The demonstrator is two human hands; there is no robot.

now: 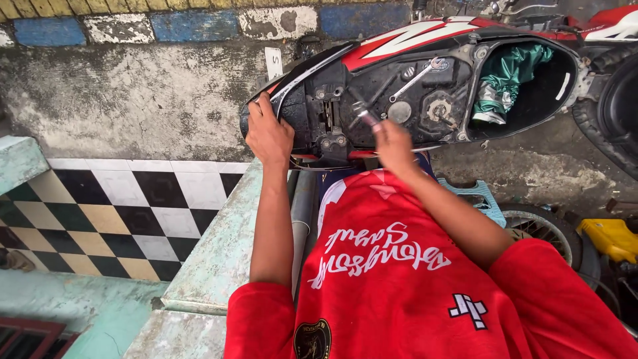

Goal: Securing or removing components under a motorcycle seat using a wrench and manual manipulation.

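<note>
Two hands: both are seen at a stripped scooter body (412, 93), viewed from above by a head-worn camera.
Left hand: the left hand (268, 135) is laid on the rear edge of the black plastic shell, fingers pressed together and curled over the rim.
Right hand: the right hand (393, 145) is raised at the middle of the shell, its fingers pinched around a small metal tool (366, 117); the tool's tip is blurred and its kind cannot be told.
Scooter body: the seat is off, and a black, grimy inner tray is shown with bolts, round fittings and a red-and-white side panel (425, 36) along the top edge.
Spanner: a bright steel spanner (413, 78) is left lying slantwise on the tray, apart from both hands.
Storage well: an oval black compartment (551, 86) is seen at the right, with crumpled glossy green cloth (508, 76) stuffed inside.
Label: a small white upright rectangular tag (273, 62) is fixed on the wall just behind the shell's tail.
Wall: rough grey cement is topped by a band of chipped blue, white and yellow painted blocks (193, 25).
Floor: glossy tiles (119, 213) in a black, white and cream checker are framed by a worn pale-green concrete ledge (219, 252).
Clothing: a red jersey (399, 292) with white script and a round badge is worn.
Surroundings: a spoked wheel (541, 229), a pale blue plastic stool (482, 199) and a yellow plastic container (611, 238) are seen at the right.
</note>
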